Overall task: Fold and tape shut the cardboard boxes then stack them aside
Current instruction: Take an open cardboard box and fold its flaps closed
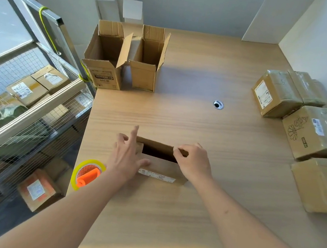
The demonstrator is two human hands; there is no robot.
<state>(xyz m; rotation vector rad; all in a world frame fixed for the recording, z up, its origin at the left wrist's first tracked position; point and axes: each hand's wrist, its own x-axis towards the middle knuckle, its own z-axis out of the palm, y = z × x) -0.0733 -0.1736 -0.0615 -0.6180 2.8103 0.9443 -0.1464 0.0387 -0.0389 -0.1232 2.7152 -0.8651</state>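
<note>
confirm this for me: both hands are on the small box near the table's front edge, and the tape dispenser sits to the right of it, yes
One detail is off. In the head view the tape dispenser sits to the left of the small box, by the left hand, at the table's left edge. The rest holds: the left hand and the right hand are both on that box.

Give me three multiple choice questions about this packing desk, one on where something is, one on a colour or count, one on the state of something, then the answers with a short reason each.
1. Where is the tape dispenser?
A. desk's left edge
B. by the taped boxes
C. inside a box

2. How many open boxes stand at the far left of the desk?
A. one
B. two
C. four

3. The small box under the hands is
A. taped
B. crushed
C. open

Answers: 1 A, beside the left hand. 2 B, a left open box and a right open box. 3 C, a dark gap shows while the right hand pinches its flap.
</note>
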